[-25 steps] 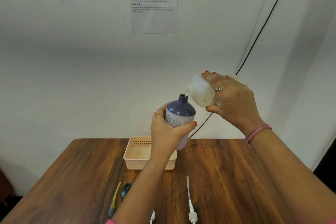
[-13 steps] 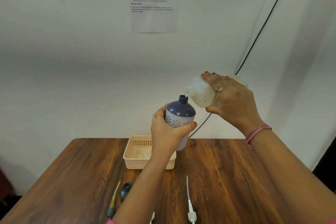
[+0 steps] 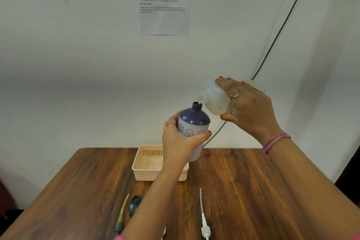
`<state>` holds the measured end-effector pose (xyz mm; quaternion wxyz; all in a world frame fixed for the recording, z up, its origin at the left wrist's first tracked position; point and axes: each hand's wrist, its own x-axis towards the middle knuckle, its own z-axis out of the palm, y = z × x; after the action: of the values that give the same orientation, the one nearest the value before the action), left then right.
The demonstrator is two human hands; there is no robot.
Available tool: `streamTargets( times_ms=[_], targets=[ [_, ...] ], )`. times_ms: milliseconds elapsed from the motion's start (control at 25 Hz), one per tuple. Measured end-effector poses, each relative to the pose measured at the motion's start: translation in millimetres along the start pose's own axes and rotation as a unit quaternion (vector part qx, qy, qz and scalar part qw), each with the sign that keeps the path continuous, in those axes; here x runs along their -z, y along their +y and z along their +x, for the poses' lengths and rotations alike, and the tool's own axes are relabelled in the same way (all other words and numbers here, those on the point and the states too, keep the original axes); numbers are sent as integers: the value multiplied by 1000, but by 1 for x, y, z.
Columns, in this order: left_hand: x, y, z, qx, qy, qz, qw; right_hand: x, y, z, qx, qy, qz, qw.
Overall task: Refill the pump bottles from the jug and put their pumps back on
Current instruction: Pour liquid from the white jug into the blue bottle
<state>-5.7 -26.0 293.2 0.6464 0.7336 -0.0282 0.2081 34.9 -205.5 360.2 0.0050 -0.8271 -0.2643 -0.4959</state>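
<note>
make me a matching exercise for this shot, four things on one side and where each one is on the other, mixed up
Things:
1. translucent white plastic jug
2. purple-shouldered pump bottle with flower print
3. cream perforated plastic basket
4. white pump with long dip tube

Places:
A. lying on the wooden table at the near edge
B. tipped in the right hand, spout at a bottle's neck
C. standing on the table at its far side
D. held upright in the left hand, above the table

Pairs: 1-B, 2-D, 3-C, 4-A
</note>
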Motion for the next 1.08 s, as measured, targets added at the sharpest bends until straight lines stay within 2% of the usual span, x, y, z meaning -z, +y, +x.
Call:
streamTargets(
  times_ms=[1080],
  targets=[
    [2, -2, 1, -5, 8, -8, 1000, -1, -2, 1, 6, 11, 14, 1000]
  ],
)
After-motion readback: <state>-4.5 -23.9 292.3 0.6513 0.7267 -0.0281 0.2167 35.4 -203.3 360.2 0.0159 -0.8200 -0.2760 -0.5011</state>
